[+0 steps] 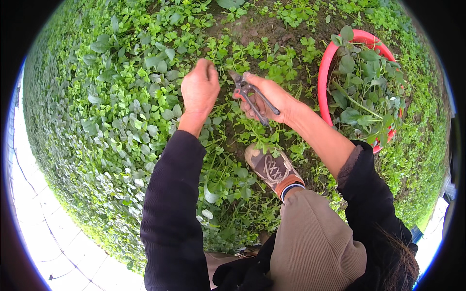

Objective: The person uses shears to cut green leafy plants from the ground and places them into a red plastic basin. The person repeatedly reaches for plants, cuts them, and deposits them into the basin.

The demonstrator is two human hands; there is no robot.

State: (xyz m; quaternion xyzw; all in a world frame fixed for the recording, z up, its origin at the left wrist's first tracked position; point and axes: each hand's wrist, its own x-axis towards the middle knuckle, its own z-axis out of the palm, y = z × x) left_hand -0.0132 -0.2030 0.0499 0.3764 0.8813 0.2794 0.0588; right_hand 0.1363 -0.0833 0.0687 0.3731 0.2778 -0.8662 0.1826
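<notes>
My right hand (276,96) is wrapped around a pair of pruning shears (241,85) with dark handles and a red-orange patch near the pivot. Their short blades point up and left towards my left hand (200,85). That hand is low among the plants, knuckles up and fingers curled under. Its fingertips are hidden, so whether a stem is between them does not show. Bright green plants with lobed leaves (287,65) grow around both hands. Broader, grey-green leafy plants (160,60) are mixed in, mostly to the left.
A red round-rimmed basket (325,76) stands at my right, with cut leafy greens (351,92) heaped inside, some over its rim. My laced shoe (271,165) is planted among the plants just below the shears. Brown soil (280,36) shows between plants farther off.
</notes>
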